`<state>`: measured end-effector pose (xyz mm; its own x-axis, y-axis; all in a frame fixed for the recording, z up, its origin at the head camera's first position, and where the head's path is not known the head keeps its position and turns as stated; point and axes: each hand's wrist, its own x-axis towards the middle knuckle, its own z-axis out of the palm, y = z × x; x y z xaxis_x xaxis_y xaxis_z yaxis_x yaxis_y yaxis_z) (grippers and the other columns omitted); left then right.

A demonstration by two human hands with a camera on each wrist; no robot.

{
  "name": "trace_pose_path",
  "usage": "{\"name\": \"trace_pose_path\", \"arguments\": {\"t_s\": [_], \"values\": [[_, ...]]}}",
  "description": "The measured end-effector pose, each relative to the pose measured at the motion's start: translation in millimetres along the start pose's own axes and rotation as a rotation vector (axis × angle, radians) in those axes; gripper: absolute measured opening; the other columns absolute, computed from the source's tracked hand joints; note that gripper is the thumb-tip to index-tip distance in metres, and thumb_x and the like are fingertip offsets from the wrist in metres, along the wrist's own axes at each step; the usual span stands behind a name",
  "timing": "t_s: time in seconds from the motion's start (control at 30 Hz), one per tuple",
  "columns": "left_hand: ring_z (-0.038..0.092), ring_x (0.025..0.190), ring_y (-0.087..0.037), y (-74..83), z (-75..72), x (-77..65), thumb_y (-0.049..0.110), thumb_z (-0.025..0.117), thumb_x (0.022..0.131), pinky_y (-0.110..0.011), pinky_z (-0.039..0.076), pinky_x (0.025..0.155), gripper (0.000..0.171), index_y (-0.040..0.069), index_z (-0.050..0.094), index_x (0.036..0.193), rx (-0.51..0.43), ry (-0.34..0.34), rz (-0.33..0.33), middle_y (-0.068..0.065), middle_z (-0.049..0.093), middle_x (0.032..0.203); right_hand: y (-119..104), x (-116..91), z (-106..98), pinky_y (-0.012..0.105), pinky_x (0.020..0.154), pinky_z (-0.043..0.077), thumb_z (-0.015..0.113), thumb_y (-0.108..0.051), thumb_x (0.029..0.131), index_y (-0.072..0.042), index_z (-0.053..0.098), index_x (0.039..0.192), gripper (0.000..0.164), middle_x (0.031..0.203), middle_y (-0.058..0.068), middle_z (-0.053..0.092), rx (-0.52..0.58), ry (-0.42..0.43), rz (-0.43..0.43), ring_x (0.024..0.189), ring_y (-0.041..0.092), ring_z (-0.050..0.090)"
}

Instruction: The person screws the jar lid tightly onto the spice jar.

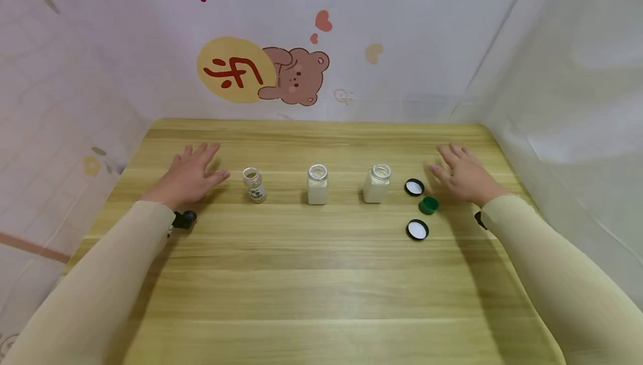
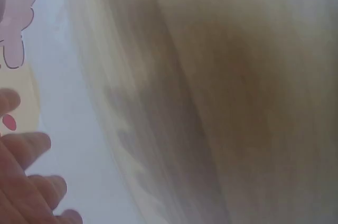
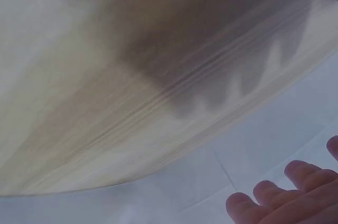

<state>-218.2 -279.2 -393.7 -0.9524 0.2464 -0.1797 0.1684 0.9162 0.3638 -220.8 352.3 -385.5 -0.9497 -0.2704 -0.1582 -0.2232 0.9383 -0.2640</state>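
Observation:
My left hand (image 1: 188, 179), fingers spread and holding nothing, is over the left part of the table. Just right of it stands a small clear glass jar (image 1: 254, 185) with a printed label and no lid. Two square jars, one in the middle (image 1: 317, 185) and one further right (image 1: 376, 184), hold white contents, their mouths uncovered. On the right side my right hand (image 1: 465, 174) also holds nothing, its fingers extended. Nearest to it lie a black lid (image 1: 414, 187) with a white lining, a green cap (image 1: 428, 205) and a second black lid (image 1: 417, 230).
The wooden table (image 1: 301, 292) has rounded far corners. Behind it hangs a pale sheet (image 1: 412, 13) with a cartoon bear (image 1: 301, 77) and red lettering. More pale sheeting flanks both sides. Shadows of the fingers fall on the tabletop in both wrist views.

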Motion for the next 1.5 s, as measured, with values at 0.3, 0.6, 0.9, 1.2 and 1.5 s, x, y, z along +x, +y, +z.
{"name": "trace_pose_path", "arguments": {"t_s": [0.3, 0.6, 0.9, 1.2, 1.5], "values": [[0.000, 0.158, -0.060, 6.9, 0.4, -4.5, 0.055, 0.073, 0.096, -0.074, 0.002, 0.126, 0.096, 0.011, 0.027, 0.167, -0.045, -0.038, 0.084, -0.030, 0.012, 0.173, -5, -8, 5, 0.072, 0.125, 0.017, 0.039, -0.050, 0.113, 0.003, 0.027, 0.164, 0.074, 0.167, 0.037, 0.023, 0.075, 0.003, -0.003, 0.155, 0.058, 0.017], [0.005, 0.160, -0.056, 15.8, 8.0, -7.0, 0.057, 0.078, 0.091, -0.072, 0.004, 0.127, 0.095, 0.012, 0.036, 0.164, -0.083, -0.066, 0.125, -0.026, 0.016, 0.174, -11, -19, 5, 0.071, 0.121, 0.028, 0.042, -0.046, 0.114, 0.005, 0.034, 0.160, 0.070, 0.162, 0.035, 0.038, 0.100, -0.033, -0.017, 0.150, 0.057, 0.032], [0.007, 0.161, -0.053, 28.3, 20.3, -4.8, 0.063, 0.074, 0.091, -0.071, 0.004, 0.128, 0.092, 0.014, 0.041, 0.162, -0.118, -0.088, 0.143, -0.022, 0.023, 0.174, -20, -28, 9, 0.070, 0.121, 0.029, 0.049, -0.047, 0.111, 0.002, 0.037, 0.161, 0.070, 0.161, 0.031, 0.042, 0.129, -0.080, -0.030, 0.151, 0.055, 0.034], [0.010, 0.160, -0.054, 34.7, 29.3, -4.0, 0.068, 0.071, 0.091, -0.072, 0.006, 0.128, 0.089, 0.021, 0.041, 0.161, -0.135, -0.106, 0.157, -0.019, 0.033, 0.171, -25, -35, 15, 0.068, 0.120, 0.034, 0.058, -0.055, 0.105, 0.001, 0.040, 0.159, 0.080, 0.160, 0.030, 0.044, 0.114, -0.102, -0.045, 0.149, 0.053, 0.039], [0.014, 0.159, -0.055, 40.1, 35.8, 0.2, 0.055, 0.074, 0.095, -0.069, 0.006, 0.129, 0.076, 0.018, 0.047, 0.155, -0.142, -0.103, 0.176, -0.019, 0.040, 0.167, -25, -39, 21, 0.064, 0.113, 0.044, 0.077, -0.041, 0.097, 0.003, 0.054, 0.146, 0.071, 0.144, 0.027, 0.061, 0.124, -0.061, -0.105, 0.134, 0.047, 0.057]]}}
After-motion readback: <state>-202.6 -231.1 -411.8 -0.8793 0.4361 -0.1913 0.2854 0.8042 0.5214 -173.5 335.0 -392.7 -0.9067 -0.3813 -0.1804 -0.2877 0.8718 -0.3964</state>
